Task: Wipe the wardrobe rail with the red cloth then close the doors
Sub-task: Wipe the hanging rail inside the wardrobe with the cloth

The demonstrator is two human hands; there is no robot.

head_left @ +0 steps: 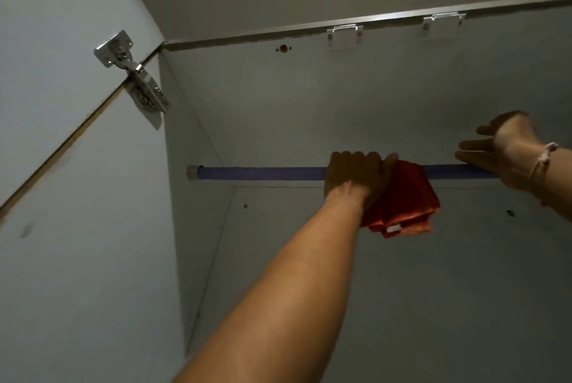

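Gripping the red cloth (402, 197) around the blue rail (263, 172) with left hand (353, 178) closed at frame centre, rail running left-right, right hand (501, 153) resting open-fingered on it at right edge

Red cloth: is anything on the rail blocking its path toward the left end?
Nothing visible. The left hand presses the red cloth on the blue rail, and the stretch from there to the grey end cap is bare. The right hand rests on the rail on the other side.
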